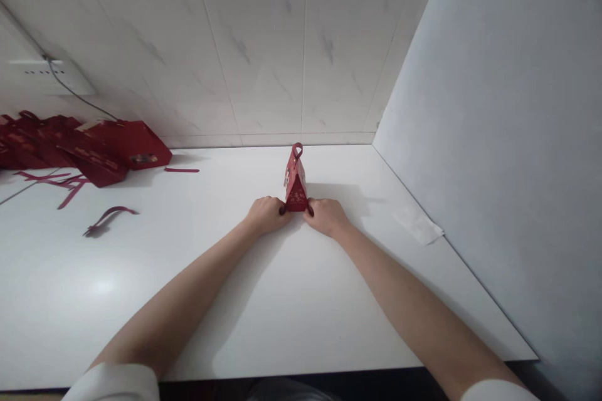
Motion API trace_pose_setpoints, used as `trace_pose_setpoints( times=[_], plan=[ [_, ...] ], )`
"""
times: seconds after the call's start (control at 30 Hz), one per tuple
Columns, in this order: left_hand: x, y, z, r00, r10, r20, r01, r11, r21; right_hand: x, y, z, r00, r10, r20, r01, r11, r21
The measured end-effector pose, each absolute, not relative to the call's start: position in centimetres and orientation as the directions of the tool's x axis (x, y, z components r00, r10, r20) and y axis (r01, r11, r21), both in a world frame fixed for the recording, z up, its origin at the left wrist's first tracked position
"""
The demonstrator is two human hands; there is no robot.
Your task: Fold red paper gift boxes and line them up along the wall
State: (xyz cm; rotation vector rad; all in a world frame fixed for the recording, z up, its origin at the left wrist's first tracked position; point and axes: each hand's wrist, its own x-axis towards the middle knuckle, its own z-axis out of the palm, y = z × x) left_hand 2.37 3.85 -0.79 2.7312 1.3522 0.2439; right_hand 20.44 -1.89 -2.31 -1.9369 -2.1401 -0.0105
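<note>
A small red gift box [296, 191] stands upright on the white table, its front a triangle with gold print and its top ending in a looped strap handle [297, 150]. My left hand [269, 214] is closed at the box's lower left side, fingers curled and thumb toward the front corner. On the opposite side, my right hand [325, 215] grips the lower right corner in the same way. Both sets of fingertips are partly hidden behind the box and the knuckles.
Several red boxes [106, 150] are heaped at the back left, beside loose red straps [70, 185]. One curled strap [113, 216] lies nearer. A white paper piece [418, 225] rests by the grey panel [508, 138] on the right. Behind the table [263, 319] rises a tiled wall [258, 44].
</note>
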Motion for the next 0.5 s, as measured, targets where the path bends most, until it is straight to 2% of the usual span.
trace_pose_setpoints(
  times=[0.17,0.5],
  plan=[
    [2.52,3.73,-0.70,0.597,0.796,0.103,0.783,-0.606,0.141,20.25,-1.88,-2.28,-0.074,0.981,0.177,0.982,0.103,-0.159],
    [2.24,3.80,-1.10,0.677,0.726,0.118,0.732,-0.681,-0.010,20.48,-1.87,-2.44,-0.090,0.981,0.171,0.980,0.118,-0.162]
  ],
)
